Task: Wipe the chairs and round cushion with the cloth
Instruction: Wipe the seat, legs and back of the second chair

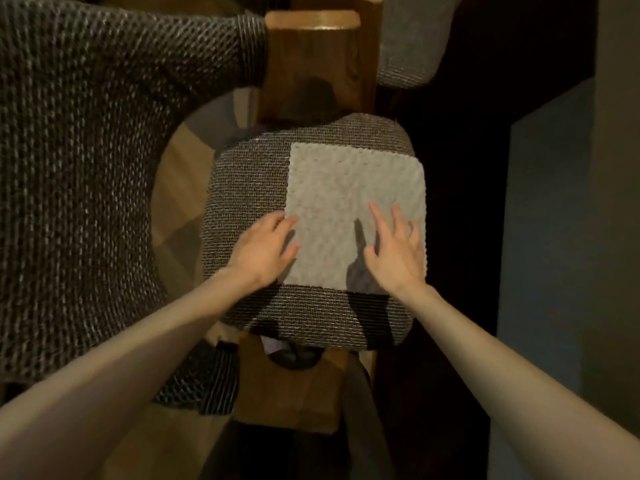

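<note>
Both bare forearms reach forward from the lower corners and come close together. The left hand (263, 249) lies palm down, its fingers (289, 221) loosely extended and pointing forward-right. The right hand (394, 252) is palm down too, fingers spread, index finger raised straight.

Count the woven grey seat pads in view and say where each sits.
3. One woven grey seat pad lies centre under the pale square cloth, a larger one fills the left side, and a third shows partly at the top. Others may be hidden.
</note>
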{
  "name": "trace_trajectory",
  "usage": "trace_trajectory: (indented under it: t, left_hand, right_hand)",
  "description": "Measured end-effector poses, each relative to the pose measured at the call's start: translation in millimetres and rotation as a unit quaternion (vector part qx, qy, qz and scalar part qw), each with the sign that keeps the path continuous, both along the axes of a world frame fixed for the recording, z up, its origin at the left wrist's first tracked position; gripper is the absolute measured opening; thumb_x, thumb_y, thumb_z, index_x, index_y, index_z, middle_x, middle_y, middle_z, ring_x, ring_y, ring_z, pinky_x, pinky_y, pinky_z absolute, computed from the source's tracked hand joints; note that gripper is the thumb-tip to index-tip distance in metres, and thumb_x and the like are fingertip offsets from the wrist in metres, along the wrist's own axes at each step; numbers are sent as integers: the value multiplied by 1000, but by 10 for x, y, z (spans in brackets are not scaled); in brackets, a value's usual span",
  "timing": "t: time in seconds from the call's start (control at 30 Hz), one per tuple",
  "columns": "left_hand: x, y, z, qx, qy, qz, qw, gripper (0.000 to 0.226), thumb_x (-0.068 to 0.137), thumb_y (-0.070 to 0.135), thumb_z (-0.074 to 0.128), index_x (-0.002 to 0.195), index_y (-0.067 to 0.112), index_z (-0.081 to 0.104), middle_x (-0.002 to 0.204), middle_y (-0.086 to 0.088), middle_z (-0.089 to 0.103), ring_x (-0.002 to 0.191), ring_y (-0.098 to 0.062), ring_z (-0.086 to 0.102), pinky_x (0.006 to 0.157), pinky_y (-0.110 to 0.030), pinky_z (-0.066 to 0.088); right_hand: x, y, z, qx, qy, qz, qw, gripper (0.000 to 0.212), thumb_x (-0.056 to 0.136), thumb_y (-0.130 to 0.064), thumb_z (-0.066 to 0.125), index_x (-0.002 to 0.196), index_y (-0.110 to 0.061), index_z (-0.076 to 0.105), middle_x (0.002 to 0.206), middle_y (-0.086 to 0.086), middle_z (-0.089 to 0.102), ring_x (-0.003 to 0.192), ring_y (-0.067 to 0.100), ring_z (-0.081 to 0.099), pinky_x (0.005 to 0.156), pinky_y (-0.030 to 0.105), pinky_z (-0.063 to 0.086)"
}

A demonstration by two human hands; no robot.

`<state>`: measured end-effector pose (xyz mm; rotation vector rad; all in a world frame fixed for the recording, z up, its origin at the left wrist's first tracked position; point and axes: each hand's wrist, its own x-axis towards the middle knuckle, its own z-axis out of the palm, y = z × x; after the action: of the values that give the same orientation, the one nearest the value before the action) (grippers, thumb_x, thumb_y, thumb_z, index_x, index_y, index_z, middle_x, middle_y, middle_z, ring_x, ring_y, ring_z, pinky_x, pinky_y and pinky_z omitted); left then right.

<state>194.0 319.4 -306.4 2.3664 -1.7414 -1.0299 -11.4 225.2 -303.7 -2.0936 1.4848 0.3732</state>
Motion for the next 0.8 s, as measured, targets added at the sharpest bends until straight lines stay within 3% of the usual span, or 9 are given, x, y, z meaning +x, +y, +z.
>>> trace_trajectory:
  t: [0.1, 0.17, 0.3, 0.4, 0.47, 0.5, 0.57, 0.67, 0.8]
  left_hand:
    - [-119, -155, -177, -34, -29, 11, 999, 55, 98, 33, 43, 147, 13, 28, 154, -10, 24, 142, -28, 22, 117, -42, 21]
    - [-232, -253, -366, -33, -28, 15, 999, 59, 99, 33, 41, 151, 17, 18, 159, -8, 12, 146, -28, 9, 119, -44, 11]
    - [-392, -458, -850, 5, -75, -21, 997, 70, 97, 56, 22, 150, 28, -14, 157, -2, -23, 144, -23, -21, 113, -50, -19]
    - [-405, -657, -1136, 11, -101, -15, 995, 74, 91, 67, 11, 142, 32, -30, 152, -2, -35, 141, -23, -30, 109, -48, -24]
    - [-416, -758, -1211, -26, -121, -2, 992, 73, 93, 64, 16, 146, 31, -20, 157, -5, -22, 146, -30, -15, 115, -51, -12]
    - [-424, -809, -1210, -56, -118, 14, 991, 70, 96, 59, 26, 151, 30, -4, 160, -8, -4, 145, -35, 3, 118, -52, 2]
    - [-413, -943, -1172, -129, -107, 65, 984, 52, 96, 44, 45, 144, 25, 37, 148, -10, 35, 125, -34, 37, 104, -45, 27]
    - [-359, -1119, -1088, -128, -98, 77, 984, 29, 97, 36, 47, 120, 21, 54, 123, -1, 52, 104, -24, 44, 82, -31, 17]
    - [-329, -1302, -950, -142, -96, 107, 979, 23, 102, 33, 37, 114, 21, 53, 114, 3, 51, 101, -17, 44, 78, -28, 13]
  right_hand:
    - [137, -173, -230, 12, -3, -9, 1000, 75, 95, -29, 44, 151, -40, -3, 161, 1, -13, 145, 40, -9, 114, 62, 4]
    - [174, -281, -441, -16, 21, -8, 1000, 73, 96, -35, 42, 152, -37, -5, 161, 2, -15, 145, 41, -9, 114, 63, 2]
    - [107, -490, -809, -64, 25, 15, 998, 73, 96, -58, 34, 152, -37, -8, 160, 13, -16, 145, 40, -9, 115, 60, 0]
    - [35, -587, -989, -96, 19, 50, 994, 77, 92, -65, 33, 152, -36, -6, 159, 15, -16, 145, 40, -7, 113, 62, 1]
    - [37, -607, -1064, -130, 11, 50, 990, 70, 93, -61, 38, 153, -32, 14, 159, 18, -1, 141, 39, 8, 110, 66, 10]
    - [47, -615, -1088, -150, -5, 40, 988, 61, 95, -55, 43, 148, -29, 28, 157, 20, 12, 136, 38, 17, 108, 67, 16]
    - [81, -647, -1121, -201, -33, 31, 978, 38, 96, -42, 51, 129, -24, 49, 144, 19, 35, 123, 37, 34, 104, 59, 24]
    - [144, -714, -1097, -230, -61, 61, 969, 18, 96, -25, 56, 109, -13, 57, 117, 17, 51, 101, 34, 47, 90, 45, 34]
    - [254, -966, -924, -219, -128, 83, 964, 16, 96, -16, 54, 105, -2, 57, 104, 16, 53, 93, 28, 50, 71, 39, 47]
